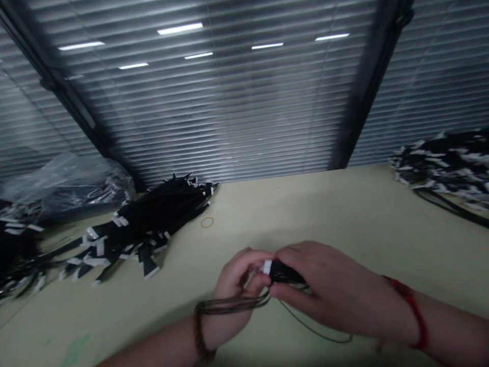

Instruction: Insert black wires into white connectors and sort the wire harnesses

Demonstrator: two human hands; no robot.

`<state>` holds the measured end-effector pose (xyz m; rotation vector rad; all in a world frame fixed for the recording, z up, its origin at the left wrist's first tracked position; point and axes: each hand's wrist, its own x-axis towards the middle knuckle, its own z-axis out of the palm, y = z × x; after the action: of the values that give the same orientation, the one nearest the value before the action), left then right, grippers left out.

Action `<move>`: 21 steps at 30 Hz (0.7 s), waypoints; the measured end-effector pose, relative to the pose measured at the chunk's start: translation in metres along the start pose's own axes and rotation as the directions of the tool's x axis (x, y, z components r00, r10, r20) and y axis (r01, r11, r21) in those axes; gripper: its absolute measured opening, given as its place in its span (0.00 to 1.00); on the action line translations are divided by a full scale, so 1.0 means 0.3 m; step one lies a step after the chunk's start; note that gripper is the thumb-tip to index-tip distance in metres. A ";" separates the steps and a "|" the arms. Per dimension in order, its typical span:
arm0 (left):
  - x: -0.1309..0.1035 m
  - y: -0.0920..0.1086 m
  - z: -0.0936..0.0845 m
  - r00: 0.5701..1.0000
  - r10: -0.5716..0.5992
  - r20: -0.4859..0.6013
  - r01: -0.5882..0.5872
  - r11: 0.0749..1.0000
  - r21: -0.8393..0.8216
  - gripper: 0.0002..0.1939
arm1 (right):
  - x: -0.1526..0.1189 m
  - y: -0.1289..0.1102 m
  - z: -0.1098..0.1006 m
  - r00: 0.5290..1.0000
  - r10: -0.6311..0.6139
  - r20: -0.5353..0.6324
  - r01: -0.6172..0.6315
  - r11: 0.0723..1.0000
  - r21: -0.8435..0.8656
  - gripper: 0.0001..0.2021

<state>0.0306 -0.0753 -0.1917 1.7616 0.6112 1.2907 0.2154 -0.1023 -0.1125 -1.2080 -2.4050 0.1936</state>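
Near the bottom centre, my left hand pinches the white end of a black cable bundle. My right hand closes over the bundle's black part from the right, its fingertips almost meeting those of the left. Several thin dark strands run from between the hands across my left palm toward the wrist. One thin loose strand curves down below my right hand. The exact shape of the bundle's end is blurred and partly covered by my fingers.
A pile of black cables with white ends lies at the left, near a clear plastic bag. Another such pile is at the far right. A rubber band lies on the pale table. Blinds stand behind.
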 end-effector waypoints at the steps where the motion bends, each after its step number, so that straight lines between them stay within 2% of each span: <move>1: 0.008 -0.001 0.001 0.998 -0.060 -0.024 0.060 0.998 0.009 0.15 | 0.007 0.018 -0.010 0.996 0.032 0.082 -0.037 0.998 0.057 0.10; 2: 0.016 0.002 0.002 0.992 -0.121 -0.041 0.123 0.991 0.050 0.17 | 0.014 0.038 -0.024 0.991 0.058 0.120 -0.072 0.990 0.117 0.13; 3: 0.023 0.014 0.005 0.986 -0.163 -0.033 0.166 0.977 0.134 0.18 | 0.022 0.059 -0.041 0.992 0.083 0.100 -0.100 0.978 0.183 0.16; 4: 0.027 0.034 0.008 0.984 -0.179 0.010 0.170 0.951 0.259 0.19 | 0.029 0.078 -0.061 0.994 0.108 0.026 -0.111 0.961 0.253 0.18; 5: 0.029 0.064 0.010 0.981 -0.172 0.091 0.122 0.909 0.399 0.18 | 0.033 0.094 -0.082 0.988 0.135 -0.079 -0.103 0.941 0.321 0.17; 7: 0.022 0.150 0.009 0.943 -0.117 0.310 -0.086 0.817 0.570 0.14 | 0.035 0.118 -0.125 0.946 0.171 -0.275 -0.044 0.909 0.414 0.15; 8: 0.018 0.199 0.002 0.914 -0.041 0.405 -0.220 0.786 0.577 0.12 | 0.031 0.124 -0.144 0.919 0.171 -0.354 -0.002 0.903 0.430 0.13; 9: 0.014 0.248 -0.009 0.878 0.067 0.474 -0.351 0.764 0.541 0.11 | 0.025 0.126 -0.159 0.893 0.157 -0.422 0.044 0.903 0.428 0.11; 10: 0.014 0.293 -0.024 0.843 0.211 0.495 -0.473 0.729 0.496 0.12 | 0.017 0.125 -0.170 0.869 0.130 -0.477 0.089 0.908 0.409 0.10; 12: 0.032 0.356 -0.055 0.777 0.486 0.399 -0.629 0.605 0.488 0.16 | 0.003 0.112 -0.182 0.826 0.047 -0.562 0.182 0.921 0.344 0.09; 13: 0.051 0.370 -0.065 0.758 0.557 0.340 -0.642 0.544 0.541 0.20 | 0.000 0.100 -0.183 0.810 0.003 -0.587 0.225 0.923 0.314 0.09; 14: 0.075 0.372 -0.066 0.767 0.568 0.299 -0.611 0.504 0.610 0.25 | 0.001 0.084 -0.183 0.798 -0.032 -0.602 0.265 0.915 0.303 0.10; 16: 0.131 0.342 -0.038 0.849 0.446 0.282 -0.496 0.493 0.714 0.39 | 0.020 0.038 -0.186 0.783 -0.037 -0.621 0.347 0.855 0.386 0.09; 17: 0.157 0.314 -0.010 0.887 0.357 0.292 -0.449 0.525 0.723 0.42 | 0.038 0.010 -0.194 0.773 0.001 -0.634 0.402 0.772 0.491 0.09; 18: 0.178 0.280 0.027 0.918 0.278 0.283 -0.395 0.599 0.696 0.41 | 0.058 -0.019 -0.209 0.768 0.064 -0.638 0.461 0.637 0.618 0.09; 20: 0.201 0.212 0.114 0.964 0.150 0.219 -0.246 0.816 0.523 0.25 | 0.102 -0.067 -0.270 0.775 0.226 -0.590 0.538 0.252 0.804 0.13; 21: 0.202 0.184 0.157 0.976 0.089 0.200 -0.164 0.901 0.401 0.17 | 0.121 -0.079 -0.313 0.782 0.306 -0.542 0.552 0.063 0.832 0.16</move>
<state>0.0906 -0.0731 -0.1186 2.2738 0.7168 1.1275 0.2208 -0.0945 -0.0095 -0.1737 -1.0933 1.0531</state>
